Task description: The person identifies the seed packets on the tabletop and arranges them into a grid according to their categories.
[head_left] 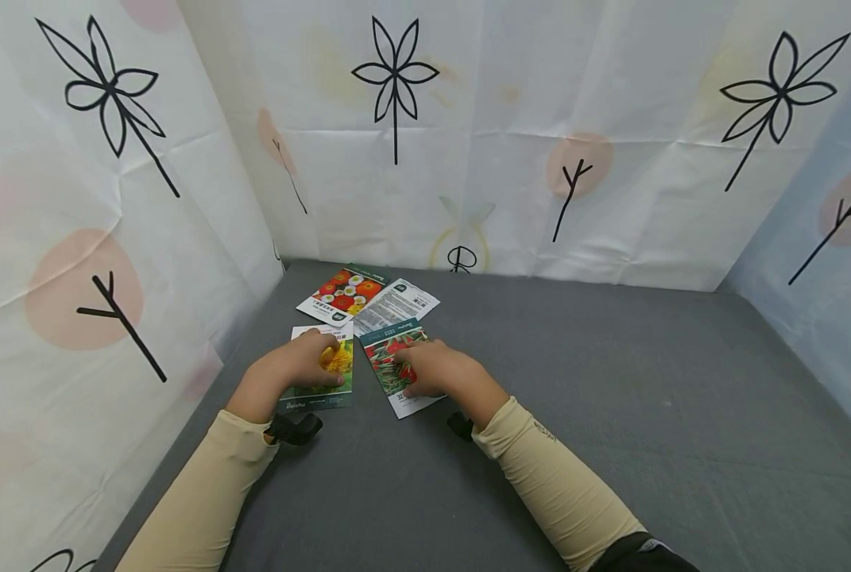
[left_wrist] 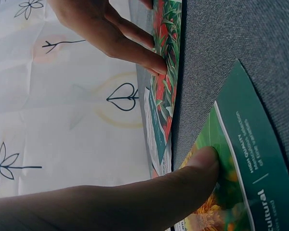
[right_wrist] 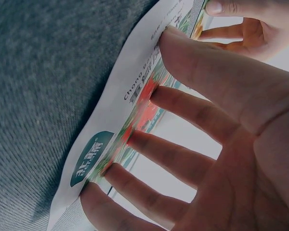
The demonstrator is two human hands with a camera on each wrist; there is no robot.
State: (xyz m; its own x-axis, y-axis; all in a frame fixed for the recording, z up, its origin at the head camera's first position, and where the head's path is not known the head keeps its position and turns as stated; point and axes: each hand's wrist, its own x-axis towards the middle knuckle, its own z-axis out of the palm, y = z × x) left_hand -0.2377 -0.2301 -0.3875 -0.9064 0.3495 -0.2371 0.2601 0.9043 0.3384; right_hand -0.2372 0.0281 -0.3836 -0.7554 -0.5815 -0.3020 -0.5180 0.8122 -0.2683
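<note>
Two seed packets lie side by side under my hands in the head view. My left hand [head_left: 285, 369] rests on the packet with yellow flowers [head_left: 343, 363]; in the left wrist view its thumb [left_wrist: 202, 161] presses the picture near a dark green band. My right hand [head_left: 446, 372] lies over the packet with red peppers and green leaves [head_left: 382, 359]. In the right wrist view its spread, slightly bent fingers [right_wrist: 168, 154] touch that packet's face with their tips, and the thumb touches the white end. Parts of both packets are hidden under the hands.
Just behind lie a packet with red, orange and white flowers [head_left: 344, 292] and a printed text-side packet [head_left: 400, 303], which overlap. All rest on a grey cloth-covered table [head_left: 575, 397]. White patterned fabric walls [head_left: 497, 159] stand at the back and both sides.
</note>
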